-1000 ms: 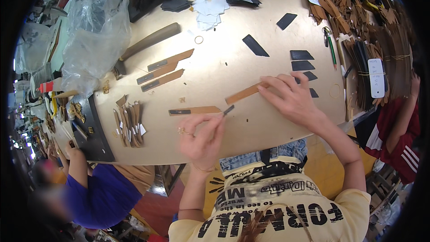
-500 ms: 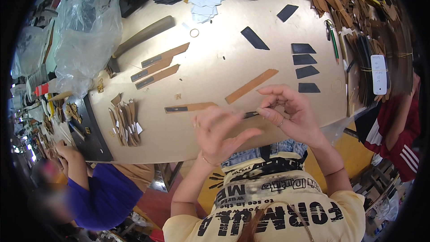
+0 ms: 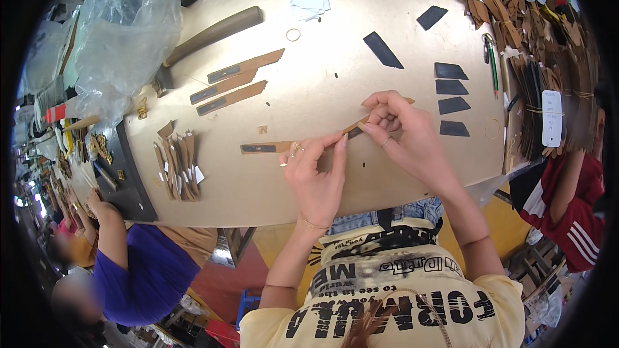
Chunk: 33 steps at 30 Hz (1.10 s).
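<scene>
Yellow short-sleeved T-shirt with black lettering, blue jeans; bare forearms, rings on both hands, thin left-wrist bracelet.

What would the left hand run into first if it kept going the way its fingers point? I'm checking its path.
The left hand points up and slightly right; its fingertips already meet the brown strip that the right hand pinches. Depth is unclear.

Bare surface (image 3: 322, 100) lay open from the hands toward twelve o'clock, up to a small ring (image 3: 293, 34) and a black wedge (image 3: 382, 49). At three o'clock, four black patches (image 3: 451, 87) narrowed passage; beyond them leather stacks (image 3: 548, 71) closed the edge. At ten o'clock three brown strips (image 3: 235, 84) and a hammer (image 3: 209, 37) blocked the way. At nine o'clock a strip bundle (image 3: 177, 164) stood near the rim.
</scene>
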Available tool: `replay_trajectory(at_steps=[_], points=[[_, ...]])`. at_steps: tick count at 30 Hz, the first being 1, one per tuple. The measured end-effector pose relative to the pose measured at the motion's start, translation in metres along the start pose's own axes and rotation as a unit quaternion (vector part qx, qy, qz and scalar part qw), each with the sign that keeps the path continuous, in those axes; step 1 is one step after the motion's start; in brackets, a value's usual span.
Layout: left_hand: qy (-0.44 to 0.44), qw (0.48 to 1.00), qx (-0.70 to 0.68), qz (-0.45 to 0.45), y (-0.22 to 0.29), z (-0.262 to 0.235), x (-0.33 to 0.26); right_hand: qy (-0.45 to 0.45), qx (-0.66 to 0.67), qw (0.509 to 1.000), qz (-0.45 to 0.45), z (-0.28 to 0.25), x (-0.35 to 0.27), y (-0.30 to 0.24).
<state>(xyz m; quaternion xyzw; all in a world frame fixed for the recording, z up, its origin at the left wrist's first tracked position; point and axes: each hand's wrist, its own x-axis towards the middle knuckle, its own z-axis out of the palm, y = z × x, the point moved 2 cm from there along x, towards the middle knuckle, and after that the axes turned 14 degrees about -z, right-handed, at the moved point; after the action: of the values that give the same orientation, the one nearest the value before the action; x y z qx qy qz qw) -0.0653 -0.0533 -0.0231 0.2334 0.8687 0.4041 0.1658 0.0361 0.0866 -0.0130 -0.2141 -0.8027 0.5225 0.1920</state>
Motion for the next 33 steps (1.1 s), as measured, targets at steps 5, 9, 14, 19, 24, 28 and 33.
replay_trajectory(at_steps=[5,9,14,19,24,28,33], points=[[0.005,1.000,0.019,0.006,-0.002,0.004,0.002,0.000,-0.023,1.000,-0.013,0.003,-0.001,0.005],[-0.002,1.000,0.003,-0.008,-0.004,0.006,0.001,0.004,-0.038,0.999,-0.026,0.005,-0.001,0.006],[0.009,1.000,0.023,0.015,-0.004,0.007,0.000,0.004,-0.035,0.999,-0.016,0.005,-0.001,0.006],[0.010,0.999,0.028,0.020,-0.004,0.008,0.001,0.012,-0.037,0.999,-0.022,0.005,-0.001,0.007],[0.008,0.999,0.045,0.022,-0.004,0.008,0.001,0.020,-0.038,0.999,-0.022,0.007,-0.001,0.008],[0.032,0.994,0.090,0.053,-0.002,0.011,-0.001,0.021,-0.080,0.996,-0.029,0.008,-0.005,0.007],[0.068,0.986,0.130,0.078,-0.002,0.015,-0.005,0.032,-0.338,0.918,-0.205,0.013,-0.022,0.005]])
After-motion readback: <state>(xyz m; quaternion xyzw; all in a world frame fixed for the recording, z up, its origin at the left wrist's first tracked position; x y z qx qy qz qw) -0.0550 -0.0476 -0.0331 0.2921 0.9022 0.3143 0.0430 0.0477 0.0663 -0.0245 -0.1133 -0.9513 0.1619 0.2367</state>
